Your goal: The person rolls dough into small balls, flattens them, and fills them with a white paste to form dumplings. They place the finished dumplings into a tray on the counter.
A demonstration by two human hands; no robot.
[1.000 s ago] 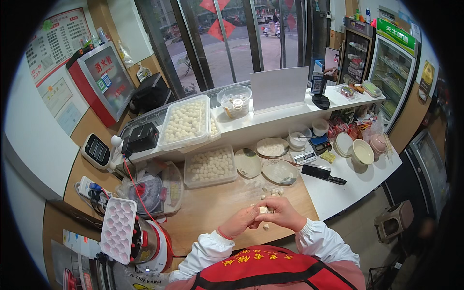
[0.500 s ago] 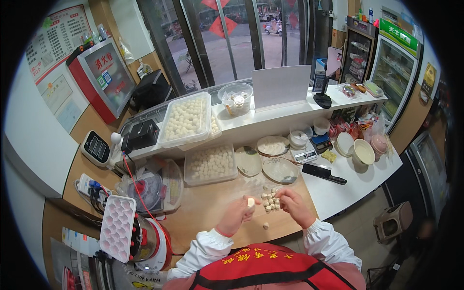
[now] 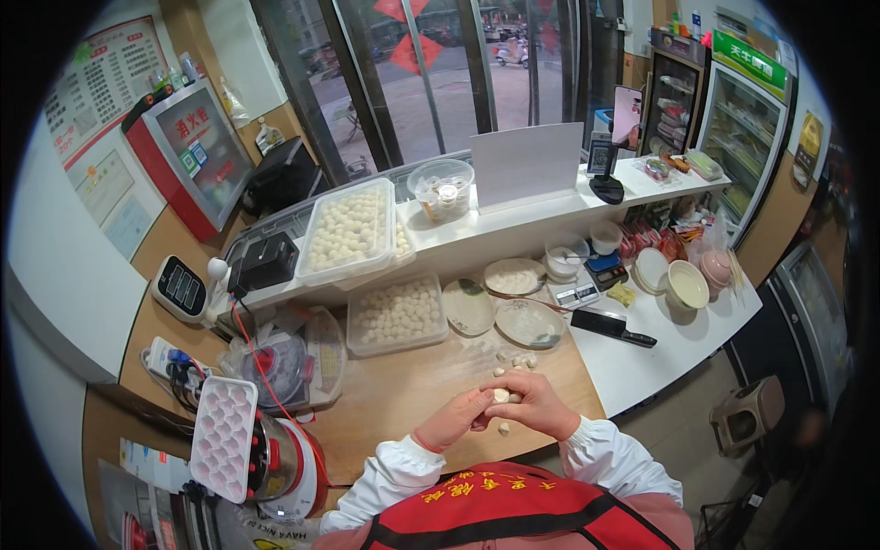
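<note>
My two hands meet over the wooden board point(image 3: 385, 394) near its front edge. Between them they hold a small pale dough piece point(image 3: 501, 395). My left hand point(image 3: 456, 418) is closed around it from the left, while the fingers of my right hand point(image 3: 543, 407) curl over it from the right, partly hiding it. One loose dough lump point(image 3: 504, 428) lies on the board just below my hands. Beyond my fingers sit several more small dough lumps point(image 3: 518, 361); my right hand covers part of that group.
A tub of white balls point(image 3: 397, 351) stands behind the board beside a plate point(image 3: 470, 321) and a floury plate point(image 3: 530, 336). A black cleaver point(image 3: 596, 323) lies on the white counter at right, near a scale point(image 3: 577, 295). A red cable point(image 3: 266, 367) crosses at left.
My right hand has moved left from the dough lumps to join my left hand. Both now close on the dough piece that my left hand held alone.
</note>
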